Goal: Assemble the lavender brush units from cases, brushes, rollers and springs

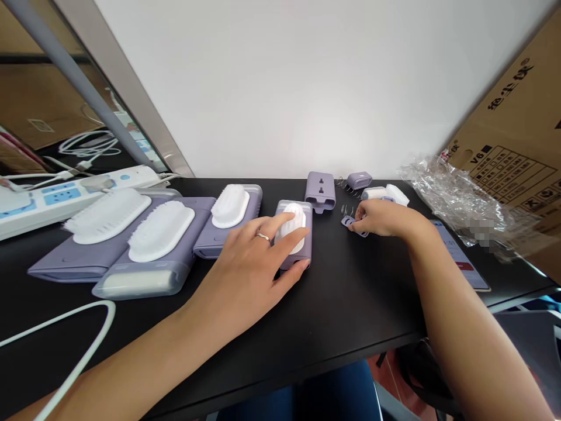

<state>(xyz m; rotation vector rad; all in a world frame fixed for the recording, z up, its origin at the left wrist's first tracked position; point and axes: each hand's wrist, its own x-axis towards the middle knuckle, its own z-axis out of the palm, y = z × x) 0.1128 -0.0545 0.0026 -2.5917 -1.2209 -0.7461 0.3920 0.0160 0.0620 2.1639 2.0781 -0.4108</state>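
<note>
My left hand [258,254] rests over a small purple case with a white bristle brush [293,217] on top, fingers on the brush and thumb at the case's near edge. My right hand [379,217] pinches a small purple slotted piece [348,221] just above or on the black table. Thin metal springs or wires [348,186] lie behind it. Between the hands, farther back, stands an open purple case [320,190] with two dark slots. Beyond my right hand are a small purple block [359,179] and white brush parts [397,195].
Three purple cases with white brushes [162,231] stand at left, beside a white power strip [79,190]. A white cable [103,333] curves in front. Clear plastic wrap [460,196], a phone [464,257] and a cardboard box [521,134] are at right. A wall rises behind.
</note>
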